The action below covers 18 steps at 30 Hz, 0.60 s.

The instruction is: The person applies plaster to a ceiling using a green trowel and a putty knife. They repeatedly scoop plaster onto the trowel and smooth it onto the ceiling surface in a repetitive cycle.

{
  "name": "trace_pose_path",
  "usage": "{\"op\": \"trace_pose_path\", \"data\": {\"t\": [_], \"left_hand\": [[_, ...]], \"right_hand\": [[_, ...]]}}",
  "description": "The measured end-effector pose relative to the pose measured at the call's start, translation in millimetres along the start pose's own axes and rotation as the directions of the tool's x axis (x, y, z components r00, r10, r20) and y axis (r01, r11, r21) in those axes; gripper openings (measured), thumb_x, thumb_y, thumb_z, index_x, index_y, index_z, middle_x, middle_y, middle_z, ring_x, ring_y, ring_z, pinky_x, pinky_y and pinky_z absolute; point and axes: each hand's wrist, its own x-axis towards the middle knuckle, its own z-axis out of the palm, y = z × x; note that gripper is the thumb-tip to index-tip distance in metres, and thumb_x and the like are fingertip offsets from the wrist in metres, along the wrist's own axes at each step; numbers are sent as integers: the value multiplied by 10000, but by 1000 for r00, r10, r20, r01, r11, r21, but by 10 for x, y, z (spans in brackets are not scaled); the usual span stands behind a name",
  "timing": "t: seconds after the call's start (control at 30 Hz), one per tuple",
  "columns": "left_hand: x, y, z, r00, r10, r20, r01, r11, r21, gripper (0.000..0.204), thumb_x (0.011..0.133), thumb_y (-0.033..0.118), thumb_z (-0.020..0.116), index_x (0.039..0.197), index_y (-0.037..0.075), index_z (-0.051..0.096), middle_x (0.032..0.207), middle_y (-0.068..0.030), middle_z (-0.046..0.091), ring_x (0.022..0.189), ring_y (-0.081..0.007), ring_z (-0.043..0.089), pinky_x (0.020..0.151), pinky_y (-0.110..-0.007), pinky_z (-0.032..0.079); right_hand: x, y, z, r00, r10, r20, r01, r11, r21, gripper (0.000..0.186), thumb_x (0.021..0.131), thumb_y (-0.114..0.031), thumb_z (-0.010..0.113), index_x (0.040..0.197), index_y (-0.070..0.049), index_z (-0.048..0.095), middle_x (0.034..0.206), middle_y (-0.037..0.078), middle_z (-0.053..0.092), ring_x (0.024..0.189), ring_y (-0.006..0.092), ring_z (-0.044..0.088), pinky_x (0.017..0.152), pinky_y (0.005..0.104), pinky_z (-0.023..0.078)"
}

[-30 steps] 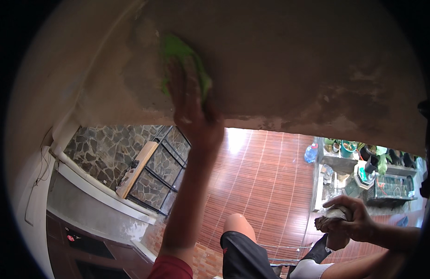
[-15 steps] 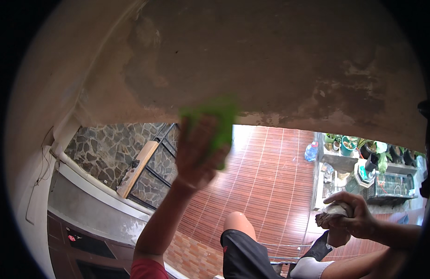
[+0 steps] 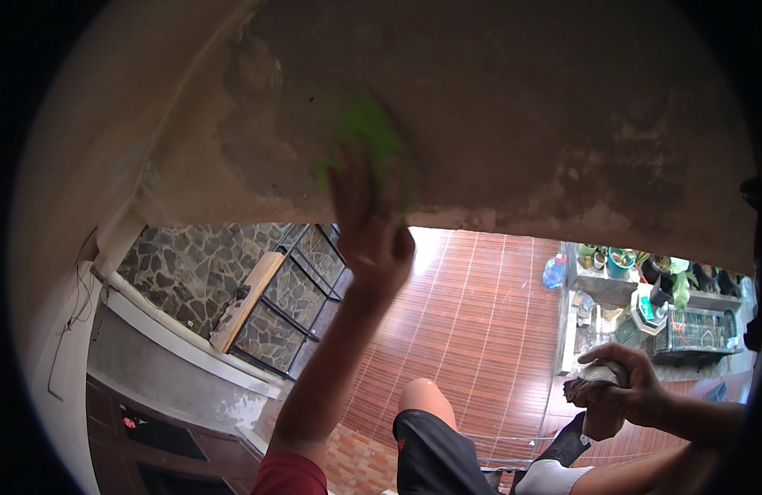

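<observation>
Left hand (image 3: 371,227): is being pressed, fingers spread, on a green sponge (image 3: 366,136).
Green sponge: is being held flat against the grey plastered surface (image 3: 513,107).
Right hand (image 3: 624,388): is being kept closed around a crumpled grey wad (image 3: 594,375), low at the right.

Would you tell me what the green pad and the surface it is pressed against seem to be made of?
The green pad looks like soft sponge or foam, though motion blur hides its texture. The surface seems to be bare cement plaster: grey-brown, matt, blotchy and rough, with a crumbly lower edge.
</observation>
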Motion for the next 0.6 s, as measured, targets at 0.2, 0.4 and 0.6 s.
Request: {"op": "trace_pose_path", "data": {"t": [0.2,0.4,0.6], "left_hand": [[-448,533,-9,946,161,280,-95,967,-238,383,922,116,500,1273,256,563,1389,-232,453,1310,-394,414,1099,-595,238],[-421,370,-412,957,186,224,-100,932,-349,298,912,231,580,1204,290,598,1348,-155,524,1292,-312,463,1120,-535,267],[257,-413,-354,994,-63,-89,60,998,-31,397,951,162,468,1331,56,510,1401,-230,439,1305,-382,417,1089,-533,288]], "right_hand": [[20,-13,-28,999,-28,43,29,999,-23,425,800,-45,723,1177,14,535,973,114,661,914,155,650,818,289,530],[30,-22,-51,997,-52,53,57,994,-96,417,797,-64,736,1165,1,552,976,101,663,911,140,644,817,282,523],[38,-2,-36,998,-31,49,34,998,-52,426,792,-68,742,1168,0,553,976,101,662,913,137,642,818,280,522]]}}
